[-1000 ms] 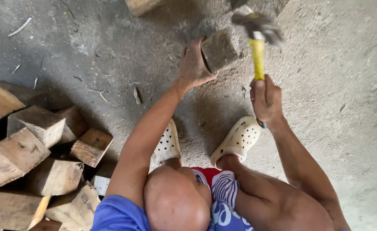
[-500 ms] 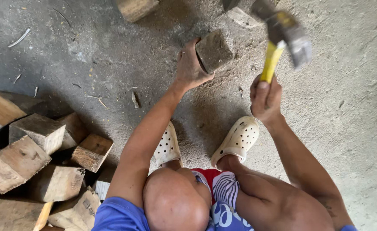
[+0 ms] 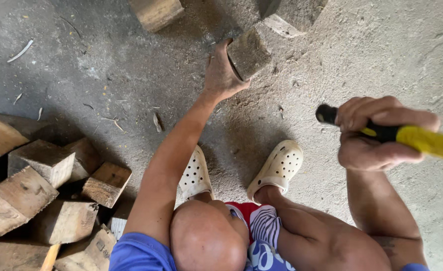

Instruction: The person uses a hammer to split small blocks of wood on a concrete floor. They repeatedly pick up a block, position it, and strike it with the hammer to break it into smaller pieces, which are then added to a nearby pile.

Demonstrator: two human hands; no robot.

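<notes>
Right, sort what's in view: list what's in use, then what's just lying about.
In use:
- wood block, steadied by left hand
- yellow-handled tool, head out of view, in right hand

Lying about:
- pile of wood blocks
- wood offcut
- wood chips

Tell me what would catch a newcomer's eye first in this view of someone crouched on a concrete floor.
First the yellow-and-black hammer handle, gripped in the right hand at the right edge, its head out of frame. Next the left hand, top centre, steadying a square grey-brown wooden block on the dusty concrete floor. At lower left lies a heap of rough-cut wooden blocks.
</notes>
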